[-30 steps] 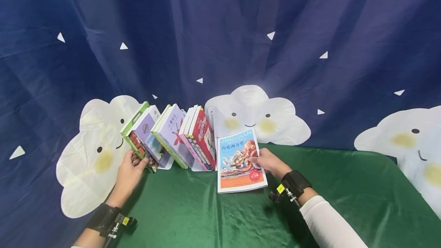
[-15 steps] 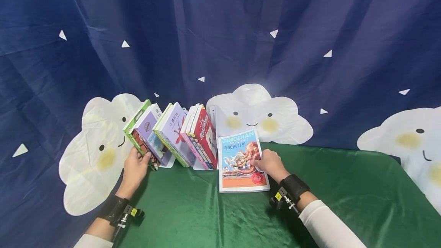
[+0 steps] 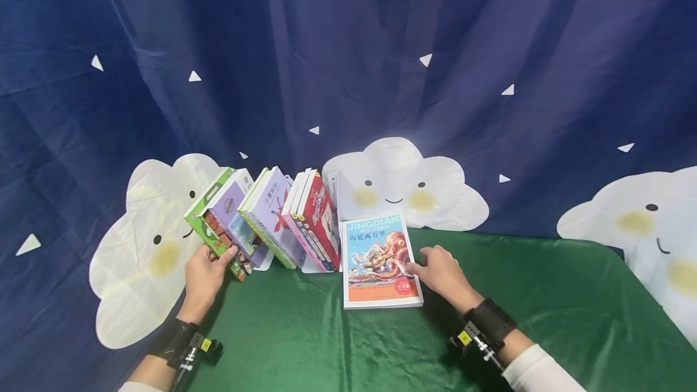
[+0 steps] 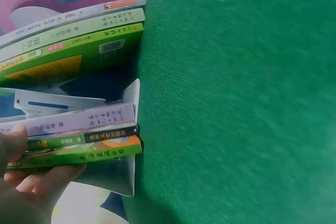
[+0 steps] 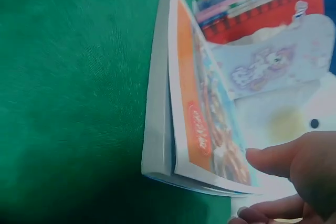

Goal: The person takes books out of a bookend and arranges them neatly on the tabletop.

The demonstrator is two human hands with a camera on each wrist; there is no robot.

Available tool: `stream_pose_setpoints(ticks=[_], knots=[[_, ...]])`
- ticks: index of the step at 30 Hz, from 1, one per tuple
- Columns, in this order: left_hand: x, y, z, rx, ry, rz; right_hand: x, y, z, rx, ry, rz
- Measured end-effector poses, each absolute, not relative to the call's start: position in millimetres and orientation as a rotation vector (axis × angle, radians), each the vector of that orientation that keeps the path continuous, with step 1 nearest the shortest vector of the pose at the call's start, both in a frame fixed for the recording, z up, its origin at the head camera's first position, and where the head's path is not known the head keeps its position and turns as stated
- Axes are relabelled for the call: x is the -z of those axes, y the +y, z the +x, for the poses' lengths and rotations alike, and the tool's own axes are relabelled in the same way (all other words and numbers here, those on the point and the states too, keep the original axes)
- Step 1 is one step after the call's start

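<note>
At the left end of the leaning row of books, my left hand grips a green book near its lower end. In the left wrist view the thumb is above the spines and the fingers are below. A purple book leans close beside it. To the right, a paperback with an octopus cover lies face up on the green cloth. My right hand is at its right edge, thumb and fingers spread apart. The right wrist view shows the thumb tip by the cover and a slight gap along the pages.
Several more books, including a lilac one and a red one, lean in the row. A pale bookend with a unicorn print stands right of the red book. Behind hangs a dark blue curtain with white clouds.
My right hand has loosened from the octopus paperback and drawn slightly right, while the book has settled lower. The green book's lower end has shifted slightly down and left in my left hand.
</note>
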State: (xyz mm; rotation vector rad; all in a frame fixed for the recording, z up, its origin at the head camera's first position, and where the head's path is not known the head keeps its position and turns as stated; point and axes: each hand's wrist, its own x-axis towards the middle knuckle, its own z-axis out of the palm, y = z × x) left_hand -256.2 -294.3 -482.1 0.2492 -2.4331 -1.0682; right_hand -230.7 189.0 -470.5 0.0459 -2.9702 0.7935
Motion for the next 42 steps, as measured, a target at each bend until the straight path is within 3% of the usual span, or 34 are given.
stream_pose_setpoints(ticks=[18,42], knots=[[473.0,-290.4,-211.5,1.045,-2.383,0.276,461.2,220.2,-159.5,-1.037,-2.949,0.154],[445.6,-277.3,-126.9,0.783,-2.357,0.472,454.3,225.0,-126.2,-1.016,-2.872,0.324]])
